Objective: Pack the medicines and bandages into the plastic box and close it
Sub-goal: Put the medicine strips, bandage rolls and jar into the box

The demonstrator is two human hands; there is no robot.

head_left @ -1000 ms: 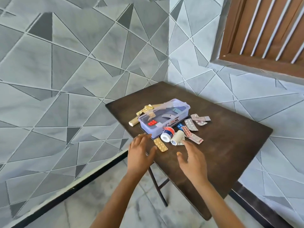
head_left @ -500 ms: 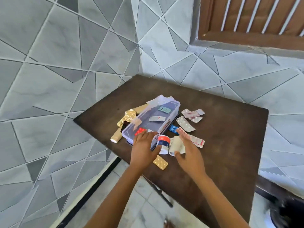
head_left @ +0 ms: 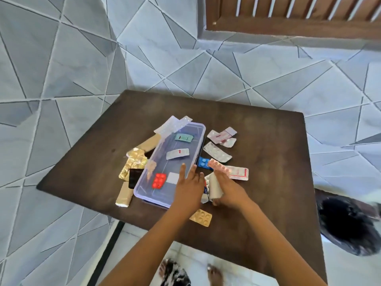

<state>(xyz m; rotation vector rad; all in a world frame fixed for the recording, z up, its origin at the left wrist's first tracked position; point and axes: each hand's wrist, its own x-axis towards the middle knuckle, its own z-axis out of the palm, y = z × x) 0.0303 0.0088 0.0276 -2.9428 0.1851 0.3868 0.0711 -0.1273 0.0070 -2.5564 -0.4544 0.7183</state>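
Note:
A clear plastic box (head_left: 165, 195) with a pale purple lid lies shut on the dark table (head_left: 268, 162); several blister packs lie on its lid. My left hand (head_left: 188, 187) rests flat on the box's near right corner, fingers apart. My right hand (head_left: 228, 189) grips a white bandage roll (head_left: 215, 187) just right of the box. A tape roll between the hands is mostly hidden. Loose pill strips (head_left: 218, 152) lie right of the box, a gold blister pack (head_left: 201, 217) near the front edge, and gold strips (head_left: 135, 162) on the left.
The table stands in a corner of grey tiled walls, with a wooden window frame (head_left: 288, 25) above. A beige bandage roll (head_left: 123, 196) lies at the box's left. A dark furry shape (head_left: 346, 221) lies at the table's right; feet (head_left: 214, 274) show on the floor below.
The view has moved closer and tilted down. My left hand went onto the box's lid corner. My right hand closed around the white bandage roll.

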